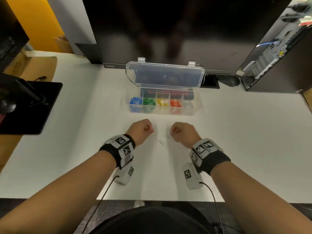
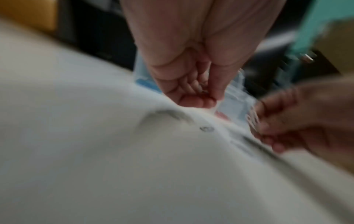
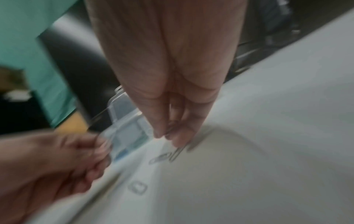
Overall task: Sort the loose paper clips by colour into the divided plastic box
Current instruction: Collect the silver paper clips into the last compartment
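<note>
Fingers: both hands are curled, thumb against fingertips. The left hand (image 1: 141,130) has its fingers (image 2: 193,86) drawn in toward the thumb; something small glints there, but the blur leaves it uncertain whether a clip is pinched. The right hand (image 1: 183,132) brings its fingers (image 3: 179,136) down together at the clips on the bench, and whether one is already pinched I cannot tell.

Loose clips: a few silver paper clips (image 1: 161,142) lie flat on the white bench (image 1: 76,132) in the gap between the two hands, near both, with one cluster just beside the right fingertips.

Long axis: the middle clip runs diagonally, its far end pointing toward the left hand.

Nearer hand: the right, judging from the right wrist view, where clips lie at its fingertips.

Divided box (image 1: 196,105): open, lid tilted back, beyond the hands; left to right its compartments hold blue clips (image 1: 135,101), green clips (image 1: 149,102), yellow clips (image 1: 161,103), red clips (image 1: 175,103) and a few silver ones (image 1: 187,104).

Coming move: likely carries silver clips forward and right to the last compartment.
</note>
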Demonstrator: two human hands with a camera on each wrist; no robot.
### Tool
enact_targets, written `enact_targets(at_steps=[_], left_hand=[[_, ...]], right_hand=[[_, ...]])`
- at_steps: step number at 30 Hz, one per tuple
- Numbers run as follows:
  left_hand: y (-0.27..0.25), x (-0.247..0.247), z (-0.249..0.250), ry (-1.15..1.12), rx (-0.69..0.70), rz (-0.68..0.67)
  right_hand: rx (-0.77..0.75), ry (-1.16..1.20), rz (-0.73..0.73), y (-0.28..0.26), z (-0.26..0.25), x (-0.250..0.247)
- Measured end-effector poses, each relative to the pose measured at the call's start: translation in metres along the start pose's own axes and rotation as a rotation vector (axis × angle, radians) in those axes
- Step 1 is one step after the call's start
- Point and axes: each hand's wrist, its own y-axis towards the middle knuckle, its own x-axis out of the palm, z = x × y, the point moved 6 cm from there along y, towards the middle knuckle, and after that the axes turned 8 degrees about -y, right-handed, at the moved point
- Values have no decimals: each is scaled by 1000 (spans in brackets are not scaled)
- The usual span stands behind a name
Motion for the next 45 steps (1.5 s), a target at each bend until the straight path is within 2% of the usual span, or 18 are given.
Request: enact_targets(at_steps=[4,7,9,11,13,15,17,18,20,26,28,30,34,37,39,42,44,45], left_hand=[[-13,-16,-11,-652,-120,13],[-19,-15,-11,-977,-238,-54],[-21,-13,-8,-1103,-323,-75],[-18,-11,-6,-1119,-371,-47],[-11,-10,-5,-936,-366,8],[-6,-11,-1,-432,-252,28],[-4,-5,6,177,-94,-25],[-5,-1,7,367,-49,-59],[-5,8,4,528,-18,-101],[-4,24,5,596,-58,-220],[-4,23,3,565,-83,-256],[-2,18,2,395,-133,-258],[-7,5,-1,-653,-316,-158],[-12,5,3,-1038,-320,-154],[-12,4,10,-1111,-282,-160],[-11,6,18,-1173,-283,-181],[-7,6,16,-967,-273,-137],[-6,6,17,-719,-218,-116]], right_hand=[[155,900,-86,-16,18,-2],[224,1237,-162,-20,22,2],[307,1339,-147,-20,23,5],[353,1160,-51,-16,27,6],[264,622,55,-11,28,-3],[120,51,60,-10,20,-6],[32,-263,3,-13,17,1],[11,-339,-10,-16,15,4],[-4,-429,-28,-18,11,9],[58,-358,-172,-16,7,15],[102,-210,-219,-17,11,15],[185,201,-214,-20,16,13],[279,1242,-251,-27,16,12],[278,1524,-218,-23,11,11],[335,1327,-138,-16,13,14],[239,555,58,-6,16,8],[105,46,82,-6,7,11],[68,-141,55,-7,4,15]])
